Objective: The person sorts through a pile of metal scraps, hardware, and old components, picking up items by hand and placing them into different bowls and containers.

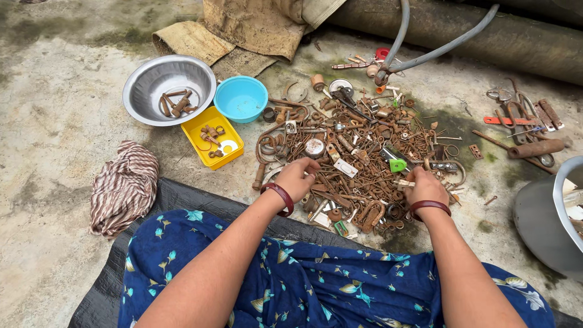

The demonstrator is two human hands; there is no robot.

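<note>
**rustbin:** Rusty scrap pile [358, 164] sits on the concrete, right in front of the knees. Left hand [296, 178] pinches a small piece at its near edge; right hand [425, 187] curls around another bit.

**oldbolt:** Looks stiff, light per piece, gritty, sharp-edged. I'd grab shanks, not tips.

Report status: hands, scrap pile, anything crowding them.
Left hand and right hand both down in rusty scrap pile, grips unclear. Yellow tray and blue bowl lie clear, left.
</note>
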